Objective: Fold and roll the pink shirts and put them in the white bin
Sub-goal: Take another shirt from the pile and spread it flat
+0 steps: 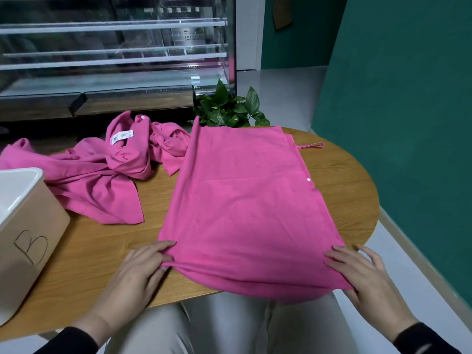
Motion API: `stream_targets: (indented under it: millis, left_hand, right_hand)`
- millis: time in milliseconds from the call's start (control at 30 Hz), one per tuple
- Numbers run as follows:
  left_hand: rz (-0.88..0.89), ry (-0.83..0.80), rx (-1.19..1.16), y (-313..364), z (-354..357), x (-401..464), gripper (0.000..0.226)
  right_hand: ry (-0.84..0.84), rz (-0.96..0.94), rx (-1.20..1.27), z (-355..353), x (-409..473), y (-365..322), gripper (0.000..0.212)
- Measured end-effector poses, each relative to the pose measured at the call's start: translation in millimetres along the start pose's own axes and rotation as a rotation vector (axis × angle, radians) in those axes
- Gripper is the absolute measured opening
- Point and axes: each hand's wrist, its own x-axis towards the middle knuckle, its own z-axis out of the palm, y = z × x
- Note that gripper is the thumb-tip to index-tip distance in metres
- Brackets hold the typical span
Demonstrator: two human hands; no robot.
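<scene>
Across the whole lower frame runs the round wooden desk (339,180), and right in the centre of it lies the folded pink shirt (242,200), a long smooth panel stretching from the potted plant (227,108) at the top down to the near edge, where its hem spills just over the desk rim toward the person's lap. To its left, in the middle-left of the frame, sits the crumpled pile of pink shirts (102,169), tag showing, waiting its turn. Lower left, the white bin (28,221) with a hand-drawn "B" on its side stands on the desk, partly out of frame, and what little of its inside shows holds nothing. Now the hands: the left hand (140,269) pinches the near left corner of the hem, fabric gathered between thumb and fingers, while the right hand (362,274) has its fingers curled over the near right corner, gripping the cloth there. By my reading, the folding looks done and the rolling is about to start from this near hem. The next move calls for both corners turning over together, evenly and tightly, rolling away toward the top of the frame so the panel stays straight.
</scene>
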Motion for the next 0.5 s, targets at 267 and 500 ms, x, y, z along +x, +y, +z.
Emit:
stream_targets:
  millis: [267, 500]
  left_hand:
    - [-0.305, 0.103, -0.483, 54.2, -71.6, -2.1, 0.028]
    - [-0.556, 0.258, -0.768, 71.0, -87.1, 44.8, 0.031]
  right_hand:
    - [0.196, 0.504, 0.918, -93.5, 32.5, -31.9, 0.023]
    - [0.065, 0.731, 1.199, -113.3, 77.5, -42.3, 0.033]
